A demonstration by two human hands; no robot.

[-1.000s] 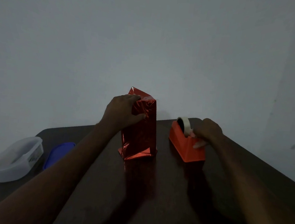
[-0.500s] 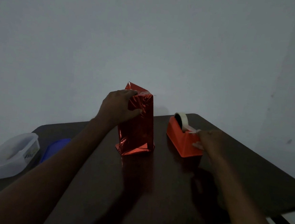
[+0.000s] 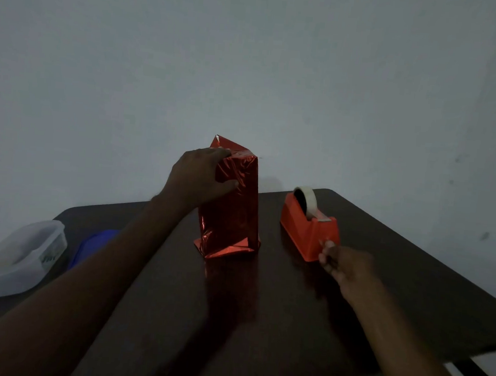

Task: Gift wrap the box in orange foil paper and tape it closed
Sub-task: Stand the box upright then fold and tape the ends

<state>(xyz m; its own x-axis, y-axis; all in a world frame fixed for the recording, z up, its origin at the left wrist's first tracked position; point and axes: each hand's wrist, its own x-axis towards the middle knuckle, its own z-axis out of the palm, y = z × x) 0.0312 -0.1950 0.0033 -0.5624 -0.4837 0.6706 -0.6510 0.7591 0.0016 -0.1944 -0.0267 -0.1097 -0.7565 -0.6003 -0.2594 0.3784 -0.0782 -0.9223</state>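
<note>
Standing upright at the centre of the frame on the dark table point(image 3: 260, 322), the box point(image 3: 233, 207) is already covered in orange foil paper, with a folded flap spread at its base and a pointed flap raised at its top. The left hand point(image 3: 198, 178) grips the upper part of the box, fingers over the top edge and thumb across the front face. The right hand point(image 3: 343, 266), lower right of centre, sits just in front of the orange tape dispenser point(image 3: 309, 228); its fingers are curled together as if pinching a strip of tape, but the dim view does not confirm that a strip is present. The tape roll point(image 3: 306, 198) sits in the dispenser, right of the box.

The step in hand is judged to be taping the top closure. The next move calls for carrying the right hand to the top flap while the left hand keeps the fold flat.

A clear container point(image 3: 18, 258) and a blue lid point(image 3: 93, 247) lie at the left edge.
</note>
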